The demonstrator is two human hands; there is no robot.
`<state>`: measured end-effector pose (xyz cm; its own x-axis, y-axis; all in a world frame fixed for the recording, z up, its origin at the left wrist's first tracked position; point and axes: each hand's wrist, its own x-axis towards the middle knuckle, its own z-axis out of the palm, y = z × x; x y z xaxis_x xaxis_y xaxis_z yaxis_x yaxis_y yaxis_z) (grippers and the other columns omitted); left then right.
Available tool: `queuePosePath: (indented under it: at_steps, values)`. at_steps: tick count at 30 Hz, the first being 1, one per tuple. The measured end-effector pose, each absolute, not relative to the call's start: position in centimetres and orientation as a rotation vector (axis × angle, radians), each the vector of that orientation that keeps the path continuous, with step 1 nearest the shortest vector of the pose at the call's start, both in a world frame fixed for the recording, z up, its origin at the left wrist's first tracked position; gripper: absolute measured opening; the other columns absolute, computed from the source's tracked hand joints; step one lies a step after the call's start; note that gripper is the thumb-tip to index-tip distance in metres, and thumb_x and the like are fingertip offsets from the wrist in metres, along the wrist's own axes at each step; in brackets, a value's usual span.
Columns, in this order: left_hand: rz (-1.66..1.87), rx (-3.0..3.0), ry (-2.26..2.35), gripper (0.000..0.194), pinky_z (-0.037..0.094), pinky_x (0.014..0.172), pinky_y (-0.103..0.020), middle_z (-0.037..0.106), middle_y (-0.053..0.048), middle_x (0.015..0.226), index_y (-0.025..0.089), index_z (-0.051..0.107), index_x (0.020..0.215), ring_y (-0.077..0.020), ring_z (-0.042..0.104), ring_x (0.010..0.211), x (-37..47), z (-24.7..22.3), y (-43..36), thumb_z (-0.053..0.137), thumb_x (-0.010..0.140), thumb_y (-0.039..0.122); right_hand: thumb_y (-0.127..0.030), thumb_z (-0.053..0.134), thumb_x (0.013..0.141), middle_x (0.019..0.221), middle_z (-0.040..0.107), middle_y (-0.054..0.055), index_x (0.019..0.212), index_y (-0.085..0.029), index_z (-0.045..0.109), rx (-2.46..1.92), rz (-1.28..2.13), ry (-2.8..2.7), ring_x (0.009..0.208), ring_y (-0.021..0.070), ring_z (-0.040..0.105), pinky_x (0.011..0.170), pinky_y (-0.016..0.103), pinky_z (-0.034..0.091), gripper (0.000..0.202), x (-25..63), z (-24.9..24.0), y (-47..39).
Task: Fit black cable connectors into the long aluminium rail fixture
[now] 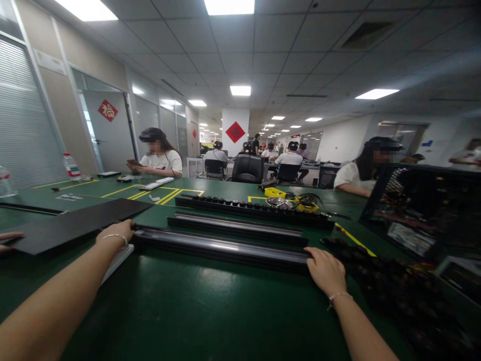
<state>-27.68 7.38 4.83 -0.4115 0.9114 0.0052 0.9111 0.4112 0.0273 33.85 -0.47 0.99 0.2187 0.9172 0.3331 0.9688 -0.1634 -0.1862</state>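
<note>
A long black rail (225, 248) with a shiny grey channel along its top lies crosswise in front of me, low over the table. My left hand (116, 234) is closed on its left end; the fingertips are partly hidden behind it. At the right end, my right hand (326, 271) grips the rail with the thumb on the near side. Just beyond lies a shorter, similar rail (240, 225). Farther back is a black strip (244, 204) with a row of small black parts along it. A white object (119, 263) shows under my left wrist.
A flat black panel (75, 225) lies left, with another person's hand (10, 236) at its edge. An open computer case (409, 215) and a dark pile of parts (406, 296) stand right. A metal dish (278, 202) and yellow tray (275, 192) sit behind. People sit across the table.
</note>
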Motion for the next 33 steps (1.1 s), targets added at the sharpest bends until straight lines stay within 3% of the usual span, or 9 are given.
queuePosePath:
  at_steps: [33]
  values:
    - [0.047, 1.716, 2.640, 0.040, 0.048, 0.073, -0.033, 0.067, -0.015, 0.106, 0.020, 0.058, 0.115, -0.0275, 0.064, 0.093, -26.7, 5.2, 6.9, 0.046, 0.078, 0.029, -0.028, 0.028, 0.081, 0.126, 0.056, 0.002, 0.117, -0.026, 0.058, -2.172, -0.148, -1.759, 0.121, 0.0200, 0.044, 0.100, 0.042, 0.030, 0.047, 33.8, 1.3, -0.6]
